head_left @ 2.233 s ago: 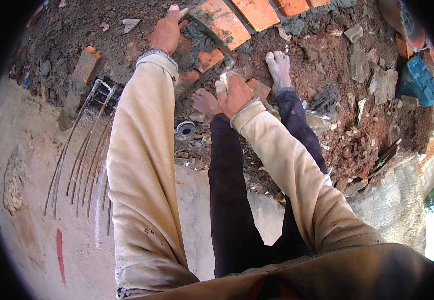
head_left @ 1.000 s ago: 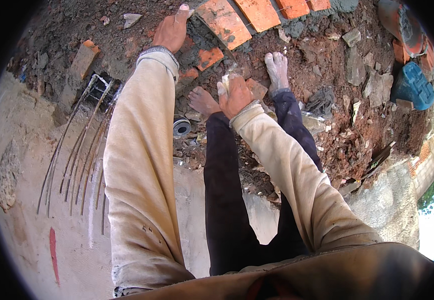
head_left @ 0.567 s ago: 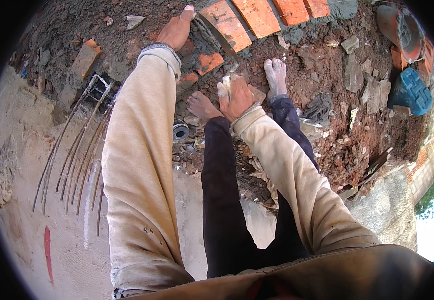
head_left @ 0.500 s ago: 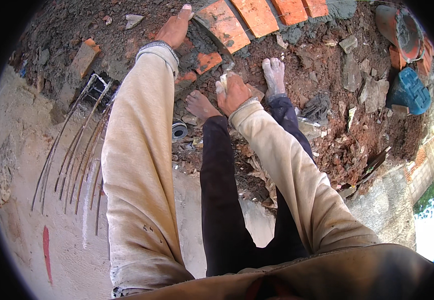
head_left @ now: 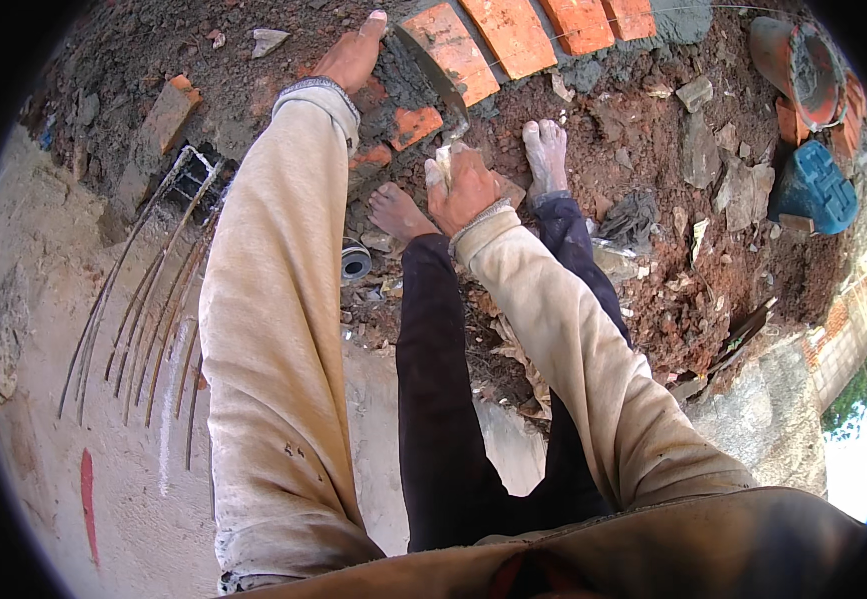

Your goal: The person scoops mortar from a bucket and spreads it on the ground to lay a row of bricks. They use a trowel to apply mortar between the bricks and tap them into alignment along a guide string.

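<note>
"At the lower edge of the frame, what comes nearest?"

"The person's tan sleeves (head_left: 279, 329) and dark trousers (head_left: 441, 399), the legs running up to two bare feet (head_left: 403, 212) around the middle."

"And the right hand (head_left: 463, 188)?"

"At the centre, just beside the foot on the left. Its grip is clamped round the pale handle of a tool (head_left: 443, 159), whose metal neck points up toward the lower corner of the leftmost brick (head_left: 450, 50) in the row."

"Has that altered?"

"A little. A second ago only a thin dark edge showed there; now the neck looks broader and paler, so the tool sits at another turn. The hand is slightly farther left in the frame, but so are the feet, so part of that is the camera's drift."

"The left hand (head_left: 351, 58)?"

"Higher up, left of top centre, thumb stretched to the upper left corner of that brick, the same spot as before. Most of its fingers are hidden, so I can't tell whether its grip is clamped on anything."

"What lies between the hands?"

"A broken orange piece (head_left: 416, 127) on the soil, just below the brick, unmoved."

"And beyond?"

"More orange bricks (head_left: 509, 38) along the top edge, with grey mortar (head_left: 683, 22) at their right end. Toward the upper right, a tilted orange container (head_left: 775, 60) and, below it, a blue-green moulded thing (head_left: 816, 190), which sits a touch lower in the frame than a second ago."
</note>
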### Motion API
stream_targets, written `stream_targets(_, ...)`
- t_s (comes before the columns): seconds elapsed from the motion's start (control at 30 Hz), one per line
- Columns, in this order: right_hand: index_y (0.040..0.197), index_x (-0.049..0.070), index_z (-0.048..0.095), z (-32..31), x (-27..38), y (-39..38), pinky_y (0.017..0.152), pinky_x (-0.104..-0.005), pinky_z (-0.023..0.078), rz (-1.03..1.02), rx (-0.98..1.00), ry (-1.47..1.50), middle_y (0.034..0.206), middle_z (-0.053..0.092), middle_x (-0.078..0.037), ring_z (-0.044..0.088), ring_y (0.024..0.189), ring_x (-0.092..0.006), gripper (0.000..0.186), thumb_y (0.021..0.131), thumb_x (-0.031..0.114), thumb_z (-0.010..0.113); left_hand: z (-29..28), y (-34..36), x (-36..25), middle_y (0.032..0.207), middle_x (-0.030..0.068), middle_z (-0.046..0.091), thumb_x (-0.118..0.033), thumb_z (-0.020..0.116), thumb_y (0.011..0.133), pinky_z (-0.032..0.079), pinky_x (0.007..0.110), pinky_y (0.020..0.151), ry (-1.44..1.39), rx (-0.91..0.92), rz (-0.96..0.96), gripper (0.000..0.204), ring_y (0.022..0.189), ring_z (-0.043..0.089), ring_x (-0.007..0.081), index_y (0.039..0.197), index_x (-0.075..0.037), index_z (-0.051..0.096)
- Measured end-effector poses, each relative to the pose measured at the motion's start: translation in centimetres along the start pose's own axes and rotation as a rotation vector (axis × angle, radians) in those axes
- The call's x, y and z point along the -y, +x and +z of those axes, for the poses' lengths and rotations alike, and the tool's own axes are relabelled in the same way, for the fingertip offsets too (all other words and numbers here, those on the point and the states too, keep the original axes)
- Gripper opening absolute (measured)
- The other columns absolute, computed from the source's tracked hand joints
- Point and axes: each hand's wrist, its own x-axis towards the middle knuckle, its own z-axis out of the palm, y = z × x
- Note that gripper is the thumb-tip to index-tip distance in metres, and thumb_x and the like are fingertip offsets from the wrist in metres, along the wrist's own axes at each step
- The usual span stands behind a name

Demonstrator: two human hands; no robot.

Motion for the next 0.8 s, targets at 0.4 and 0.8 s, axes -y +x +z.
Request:
stream_targets(0.4, 0.103, -0.001, 0.052, -2.2, -2.9, 2.4, 0.076, -0.0512, 0.047, -0.052, 0.107, 0.02, 0.097, 0.061, -0.029, 0.06, 0.09, -0.0467, 0.031, 0.089, 0.027, 0.052, -0.7, -4.0, -0.5, 0.129, 0.0202, 0.055, -0.057, 0.026, 0.096, 0.03, 0.04, 0.106, -0.144, -0.081, 0.157, 0.068, 0.123, 0.049, 0.0319, 0.131, -0.005, 0.054)
stream_targets(0.8, 0.105, -0.003, 0.048, -1.0, -4.8, 2.7, 0.073, -0.0546, 0.048, -0.039, 0.204, 0.009, 0.083, 0.062, -0.03, 0.06, 0.081, -0.051, 0.04, 0.09, 0.034, 0.049, 6.0, -15.0, 1.1, 0.109, 0.0159, 0.06, -0.022, 0.066, 0.085, 0.048, 0.038, 0.087, -0.218, -0.539, -0.118, 0.037, 0.099, 0.061, 0.0254, 0.116, -0.001, 0.06)
